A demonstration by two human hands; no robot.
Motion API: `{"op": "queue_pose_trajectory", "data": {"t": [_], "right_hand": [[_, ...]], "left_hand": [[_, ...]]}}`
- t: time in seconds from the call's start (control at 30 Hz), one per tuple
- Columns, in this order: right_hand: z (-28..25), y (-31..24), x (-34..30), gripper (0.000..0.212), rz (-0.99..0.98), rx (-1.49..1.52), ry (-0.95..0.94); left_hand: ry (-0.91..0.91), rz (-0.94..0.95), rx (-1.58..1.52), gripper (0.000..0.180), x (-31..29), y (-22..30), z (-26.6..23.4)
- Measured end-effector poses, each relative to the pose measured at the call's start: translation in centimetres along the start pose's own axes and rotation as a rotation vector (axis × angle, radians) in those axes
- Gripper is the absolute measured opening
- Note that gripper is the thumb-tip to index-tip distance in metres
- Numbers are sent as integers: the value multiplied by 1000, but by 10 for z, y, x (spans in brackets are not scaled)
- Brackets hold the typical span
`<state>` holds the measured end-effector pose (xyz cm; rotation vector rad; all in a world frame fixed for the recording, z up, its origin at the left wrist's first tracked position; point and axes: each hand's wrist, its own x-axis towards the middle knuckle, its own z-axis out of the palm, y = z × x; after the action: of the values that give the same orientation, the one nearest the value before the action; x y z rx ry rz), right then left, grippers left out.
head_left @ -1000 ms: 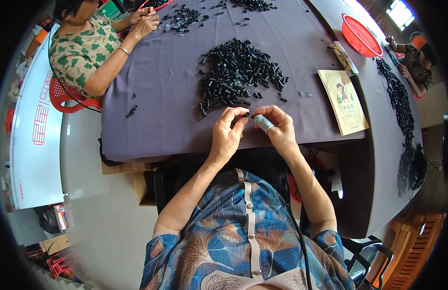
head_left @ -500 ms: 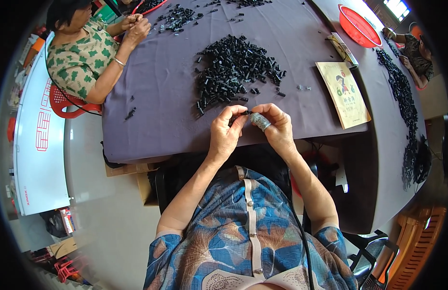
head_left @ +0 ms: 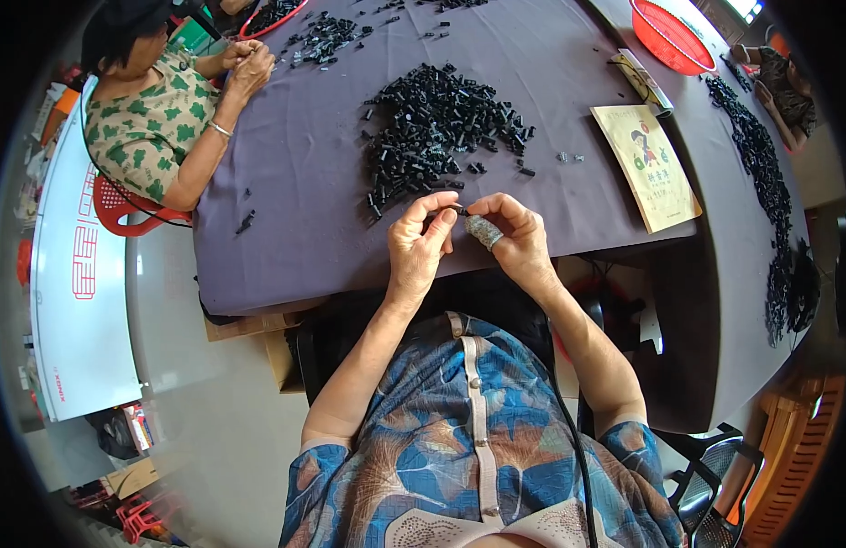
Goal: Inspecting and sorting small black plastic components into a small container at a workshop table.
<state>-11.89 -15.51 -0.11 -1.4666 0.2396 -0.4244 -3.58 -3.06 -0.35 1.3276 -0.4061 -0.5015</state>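
Observation:
Over the near edge of the cloth-covered table, my left hand (head_left: 417, 245) and my right hand (head_left: 516, 239) meet fingertip to fingertip. Between them is a small black plastic piece (head_left: 460, 211), mostly hidden by the fingers, and both hands pinch it. A grey patterned wrap (head_left: 483, 231) covers my right thumb. Just beyond my hands lies a large heap of small black cylindrical pieces (head_left: 441, 128). A few clear bits (head_left: 570, 158) lie to the right of the heap.
A yellowish booklet (head_left: 646, 169) lies at right, near a red basket (head_left: 671, 38). A person (head_left: 153, 119) sits at the left, handling something small; another person (head_left: 788, 91) works far right beside a long strip of black pieces (head_left: 761, 183). Smaller piles (head_left: 327, 38) lie farther back.
The fingertips have shifted slightly around the black piece, and my left thumb has moved up a little. The whole view has tilted slightly. The heap looks the same.

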Motion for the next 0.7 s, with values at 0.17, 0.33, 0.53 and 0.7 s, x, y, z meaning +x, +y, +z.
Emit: {"op": "queue_pose_trajectory", "data": {"t": [0.17, 0.33, 0.53, 0.7], "right_hand": [[-1, 6, -1, 19, -66, -12, 4], [1, -3, -1, 29, -401, -508, 34], [0, -5, 2, 34, -647, -770, -47], [0, -3, 0, 37, -637, -811, -88]], "left_hand": [[39, 6, -144, 10, 0, -4, 1], [41, -3, -183, 9, 0, -10, -3], [37, -37, -149, 6, 0, -7, -6], [11, -55, -95, 6, 0, -6, -8]]}}
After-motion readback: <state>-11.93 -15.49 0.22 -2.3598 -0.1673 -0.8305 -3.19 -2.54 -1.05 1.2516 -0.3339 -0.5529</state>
